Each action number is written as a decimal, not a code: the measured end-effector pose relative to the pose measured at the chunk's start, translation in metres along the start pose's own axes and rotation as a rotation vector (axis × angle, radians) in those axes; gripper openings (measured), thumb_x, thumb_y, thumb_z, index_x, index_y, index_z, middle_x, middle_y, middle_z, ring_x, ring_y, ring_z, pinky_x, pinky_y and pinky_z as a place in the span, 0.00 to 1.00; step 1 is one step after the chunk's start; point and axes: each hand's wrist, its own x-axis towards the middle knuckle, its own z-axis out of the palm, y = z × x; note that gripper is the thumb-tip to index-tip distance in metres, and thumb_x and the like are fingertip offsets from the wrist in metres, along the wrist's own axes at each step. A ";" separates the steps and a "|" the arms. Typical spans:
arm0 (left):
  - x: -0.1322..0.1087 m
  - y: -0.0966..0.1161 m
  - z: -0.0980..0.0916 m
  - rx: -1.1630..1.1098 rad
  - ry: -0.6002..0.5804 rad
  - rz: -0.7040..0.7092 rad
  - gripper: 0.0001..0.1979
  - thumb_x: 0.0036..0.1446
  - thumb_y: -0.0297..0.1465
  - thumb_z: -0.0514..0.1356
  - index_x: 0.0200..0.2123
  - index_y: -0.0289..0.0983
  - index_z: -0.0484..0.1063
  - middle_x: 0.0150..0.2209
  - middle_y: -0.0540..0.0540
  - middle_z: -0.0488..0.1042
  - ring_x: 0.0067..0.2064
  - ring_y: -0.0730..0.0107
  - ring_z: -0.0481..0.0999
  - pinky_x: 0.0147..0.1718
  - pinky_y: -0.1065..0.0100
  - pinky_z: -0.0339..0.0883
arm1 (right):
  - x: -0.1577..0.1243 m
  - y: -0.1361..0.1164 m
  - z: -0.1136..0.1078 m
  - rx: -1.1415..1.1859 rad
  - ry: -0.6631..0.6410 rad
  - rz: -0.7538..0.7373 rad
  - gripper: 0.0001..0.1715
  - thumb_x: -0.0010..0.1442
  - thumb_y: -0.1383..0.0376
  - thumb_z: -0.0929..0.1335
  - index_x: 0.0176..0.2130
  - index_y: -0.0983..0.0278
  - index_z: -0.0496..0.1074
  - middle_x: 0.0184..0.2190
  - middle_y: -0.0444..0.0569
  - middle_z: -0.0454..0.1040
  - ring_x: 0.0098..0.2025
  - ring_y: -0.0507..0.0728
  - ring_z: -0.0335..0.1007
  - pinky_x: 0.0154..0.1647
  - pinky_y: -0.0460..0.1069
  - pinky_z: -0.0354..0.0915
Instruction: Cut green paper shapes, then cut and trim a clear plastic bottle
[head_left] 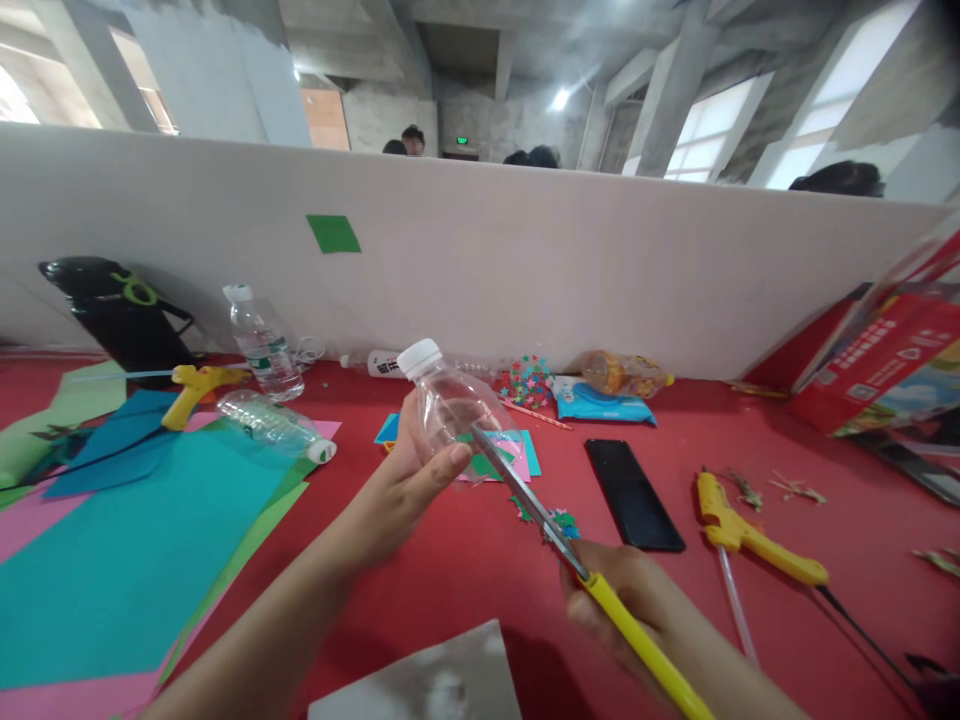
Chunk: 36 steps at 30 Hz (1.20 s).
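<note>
My left hand [416, 478] is closed around a clear plastic bottle [448, 385] with a white cap, tilted above the table. The bottle's lower end looks cut off. Yellow-handled scissors [630, 625], seen edge-on, are gripped in my right hand [611, 590]. Their metal blades reach up to the bottle's lower part, near my left thumb. Whether the blades have the plastic between them, I cannot tell. Beneath the bottle lie small sheets of pink and blue paper [531, 452]. Small coloured paper stars [562, 522] are scattered just behind the scissors.
A black phone [634, 495] and a yellow glue gun [757, 540] lie to the right. Coloured paper sheets [150, 560], a second glue gun [191, 390] and bottles [270, 350] occupy the left. A white partition [487, 260] closes off the back; a blue packet [604, 402] lies before it.
</note>
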 end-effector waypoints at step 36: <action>0.001 0.005 0.002 0.106 -0.074 0.000 0.24 0.62 0.40 0.60 0.60 0.47 0.61 0.52 0.41 0.70 0.61 0.50 0.64 0.61 0.52 0.57 | 0.000 -0.011 0.004 -0.029 0.037 0.010 0.38 0.58 0.30 0.53 0.26 0.60 0.51 0.22 0.37 0.48 0.24 0.49 0.42 0.22 0.47 0.42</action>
